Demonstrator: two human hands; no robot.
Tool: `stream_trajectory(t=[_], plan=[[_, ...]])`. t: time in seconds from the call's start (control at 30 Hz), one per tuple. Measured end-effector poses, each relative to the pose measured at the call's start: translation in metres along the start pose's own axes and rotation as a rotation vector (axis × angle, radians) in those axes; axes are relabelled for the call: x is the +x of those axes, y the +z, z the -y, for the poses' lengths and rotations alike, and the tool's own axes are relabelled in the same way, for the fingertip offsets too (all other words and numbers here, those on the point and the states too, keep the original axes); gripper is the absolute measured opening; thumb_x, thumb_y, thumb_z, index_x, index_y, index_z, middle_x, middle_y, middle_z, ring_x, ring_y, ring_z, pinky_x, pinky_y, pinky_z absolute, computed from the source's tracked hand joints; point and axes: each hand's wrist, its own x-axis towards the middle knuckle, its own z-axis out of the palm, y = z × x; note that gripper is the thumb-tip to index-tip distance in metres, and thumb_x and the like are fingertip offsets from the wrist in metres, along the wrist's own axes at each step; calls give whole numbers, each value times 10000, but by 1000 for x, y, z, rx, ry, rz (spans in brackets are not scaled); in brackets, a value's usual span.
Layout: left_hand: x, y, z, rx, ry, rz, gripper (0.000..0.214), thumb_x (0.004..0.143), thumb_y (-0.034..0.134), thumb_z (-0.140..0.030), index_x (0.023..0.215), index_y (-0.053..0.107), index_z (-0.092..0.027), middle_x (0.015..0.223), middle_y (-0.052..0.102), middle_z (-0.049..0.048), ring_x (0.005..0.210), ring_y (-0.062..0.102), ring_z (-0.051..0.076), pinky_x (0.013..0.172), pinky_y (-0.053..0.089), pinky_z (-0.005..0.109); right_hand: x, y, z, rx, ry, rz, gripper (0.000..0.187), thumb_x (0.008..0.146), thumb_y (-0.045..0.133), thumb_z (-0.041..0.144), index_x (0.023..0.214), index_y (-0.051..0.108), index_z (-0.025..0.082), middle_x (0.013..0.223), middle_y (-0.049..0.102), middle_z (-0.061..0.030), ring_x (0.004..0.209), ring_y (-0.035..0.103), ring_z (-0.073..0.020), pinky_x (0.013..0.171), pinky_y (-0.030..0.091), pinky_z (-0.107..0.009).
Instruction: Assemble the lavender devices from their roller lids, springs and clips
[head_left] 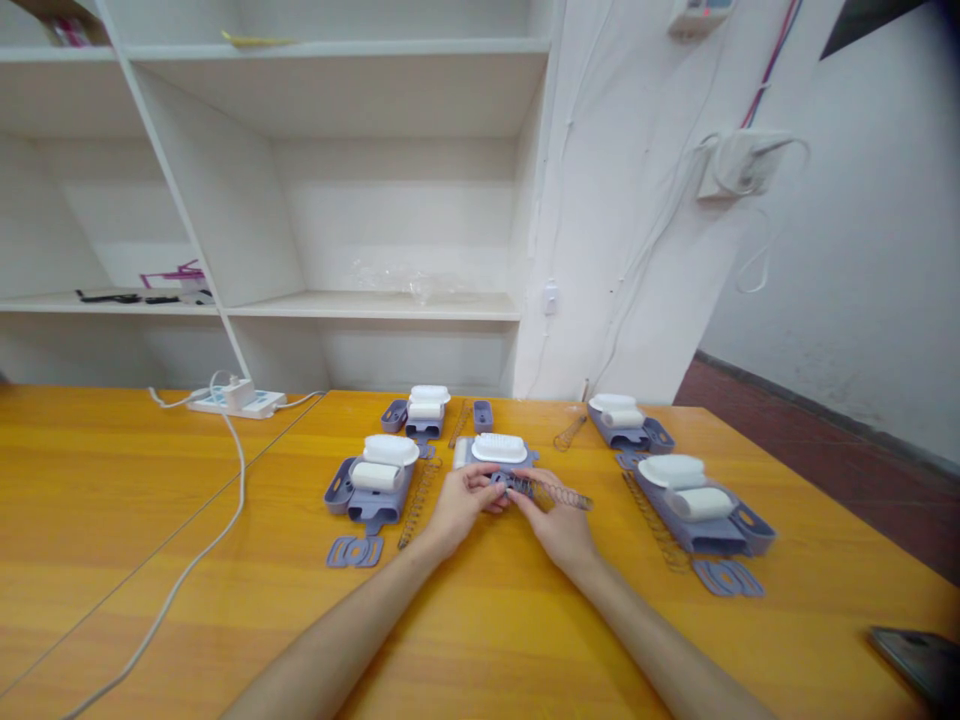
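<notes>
My left hand (459, 508) pinches a small grey-purple plastic piece (501, 480) in the middle of the table. Closed around a long coil spring (571, 495), my right hand (561, 535) brings its near end against that piece; whether the two are joined I cannot tell. The spring's loose end sticks out to the right past my fingers. Just behind both hands lies a grey-purple housing topped by a white oval ribbed part (499, 448), with a white cylinder (460, 453) at its left. My fingers partly cover the housing.
Similar sets with white rollers surround my hands: left (377, 476), back left (426, 411), back right (622, 419) and right (701, 504). Springs (420, 500) and flat grey frames (354, 551) lie beside them. A power strip (238, 400) trails a white cable. A phone (919, 660) lies front right.
</notes>
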Motion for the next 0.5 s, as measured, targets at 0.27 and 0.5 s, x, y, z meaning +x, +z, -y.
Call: stream_trajectory(t=[0.27,0.5], plan=[[1,0,5,24,71,-23,450,624,737,-286,985,555,-88,663,639,30,587,626,145,572,506,248,1,1,5,-102,-134,35,196,798,581,254,987,624,226,982,640,-58,950,574,-213,858,454,-380],[3,-1,10,61,116,-41,394,641,721,-284,961,576,-105,697,622,21,610,608,123,616,514,249,-2,5,-3,-201,-73,-5,235,767,625,334,955,640,195,946,670,-75,914,602,-230,836,463,-394]])
